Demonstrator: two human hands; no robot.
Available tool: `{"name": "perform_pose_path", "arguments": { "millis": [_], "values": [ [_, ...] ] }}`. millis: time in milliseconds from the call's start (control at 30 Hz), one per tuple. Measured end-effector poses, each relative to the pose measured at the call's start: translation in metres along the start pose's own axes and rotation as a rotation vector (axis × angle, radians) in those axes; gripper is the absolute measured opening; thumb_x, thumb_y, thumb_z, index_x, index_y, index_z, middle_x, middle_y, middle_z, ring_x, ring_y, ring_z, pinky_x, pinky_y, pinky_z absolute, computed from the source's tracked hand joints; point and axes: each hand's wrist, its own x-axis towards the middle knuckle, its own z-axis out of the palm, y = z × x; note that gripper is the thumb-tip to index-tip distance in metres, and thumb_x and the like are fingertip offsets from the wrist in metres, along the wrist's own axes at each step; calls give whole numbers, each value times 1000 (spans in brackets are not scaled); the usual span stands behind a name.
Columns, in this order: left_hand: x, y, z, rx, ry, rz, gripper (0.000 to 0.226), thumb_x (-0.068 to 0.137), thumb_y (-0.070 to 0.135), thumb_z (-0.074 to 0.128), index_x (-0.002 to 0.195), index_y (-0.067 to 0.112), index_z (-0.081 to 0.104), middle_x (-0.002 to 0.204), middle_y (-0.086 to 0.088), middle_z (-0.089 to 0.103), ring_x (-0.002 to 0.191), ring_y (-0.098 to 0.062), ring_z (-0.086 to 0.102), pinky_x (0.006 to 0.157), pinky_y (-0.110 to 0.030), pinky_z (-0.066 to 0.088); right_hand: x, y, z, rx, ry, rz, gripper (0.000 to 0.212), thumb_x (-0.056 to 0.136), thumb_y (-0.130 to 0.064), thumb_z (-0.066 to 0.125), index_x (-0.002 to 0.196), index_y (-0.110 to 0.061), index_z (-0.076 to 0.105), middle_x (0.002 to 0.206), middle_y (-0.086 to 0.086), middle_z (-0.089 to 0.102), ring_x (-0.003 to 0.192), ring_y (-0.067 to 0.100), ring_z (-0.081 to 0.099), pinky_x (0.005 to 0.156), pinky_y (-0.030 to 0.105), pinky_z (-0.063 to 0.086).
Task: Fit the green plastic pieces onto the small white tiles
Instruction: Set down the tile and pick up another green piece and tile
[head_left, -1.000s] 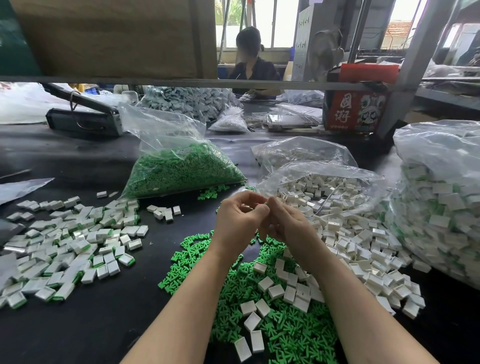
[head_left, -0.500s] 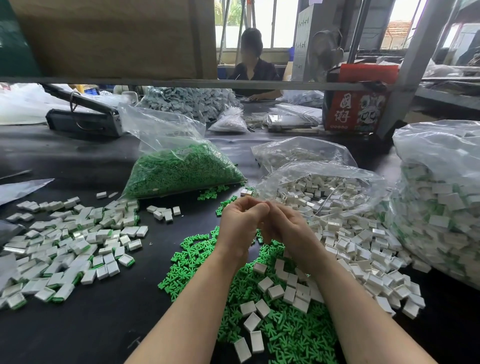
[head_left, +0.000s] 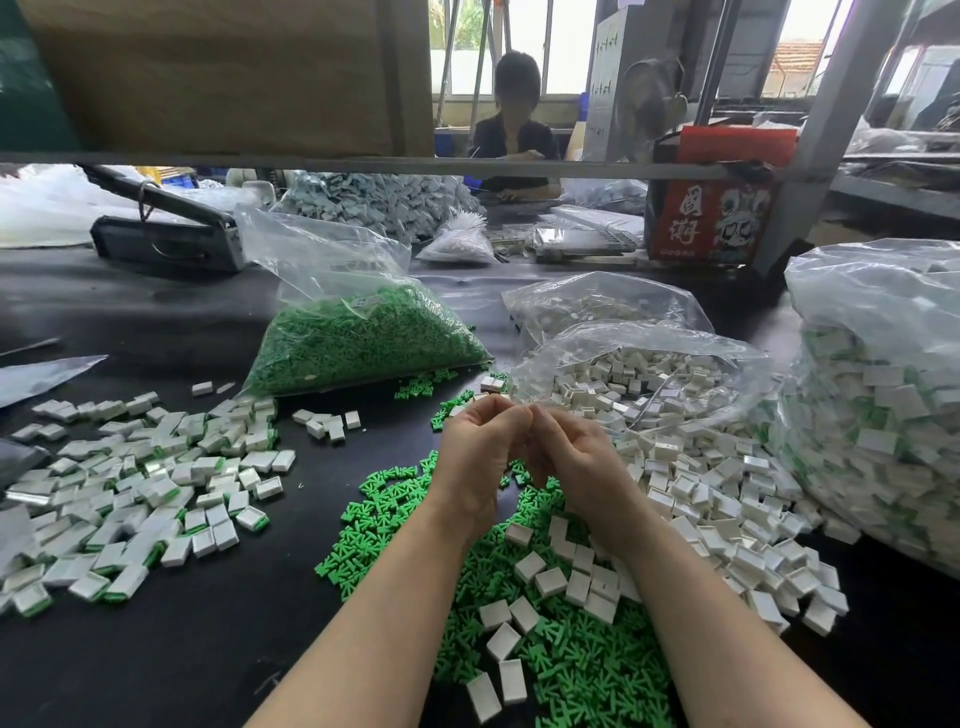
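Note:
My left hand (head_left: 480, 452) and my right hand (head_left: 576, 467) are raised together above the black table, fingertips meeting and curled round something small that the fingers hide. Below my wrists lies a loose heap of green plastic pieces (head_left: 576, 670) with a few white tiles (head_left: 550, 582) on top of it. A larger spread of white tiles (head_left: 727, 499) runs to the right of my right hand. At the left lies a pile of white tiles with green edges (head_left: 130, 493).
A clear bag of green pieces (head_left: 363, 338) stands behind my hands, and an open bag of white tiles (head_left: 649, 374) is to its right. A big bag of green-edged tiles (head_left: 883, 415) fills the right edge. A person (head_left: 514, 140) sits across, beyond a shelf rail.
Both hands have stayed pressed together at the same spot, with only small shifts of the fingers. The piles have not moved.

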Motion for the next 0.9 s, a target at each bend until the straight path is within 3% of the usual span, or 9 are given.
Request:
{"name": "perform_pose_path", "arguments": {
  "millis": [133,333,633,900],
  "values": [
    [0,-1,0,14,-22,-7,20,73,9,63,55,16,60,55,-11,56,47,-25,55,47,-35,47,0,-2,-1,-32,10,-8,42,102,-26,44,89,7,64,67,19,50,59,26,41,57,43,35],
    [1,-2,-1,37,-43,-15,21,71,9,62,53,19,59,55,-10,55,48,-24,54,49,-35,47,-1,-2,-1,-32,4,9,36,103,-23,44,84,-3,67,57,-8,55,58,22,41,53,35,33],
    [2,-5,-2,14,-53,-21,24,75,7,60,54,19,58,54,-8,55,47,-21,54,49,-34,47,1,4,-3,-74,-10,-11,36,103,-26,45,84,-7,68,54,-11,56,54,13,44,51,30,35],
    [2,-6,-2,-10,-39,-19,36,90,-5,53,59,14,53,55,-6,54,47,-19,54,47,-31,48,1,5,-2,-94,-21,-34,32,103,-26,45,81,-17,67,55,-16,60,52,-2,53,51,14,39]
  ]
}}
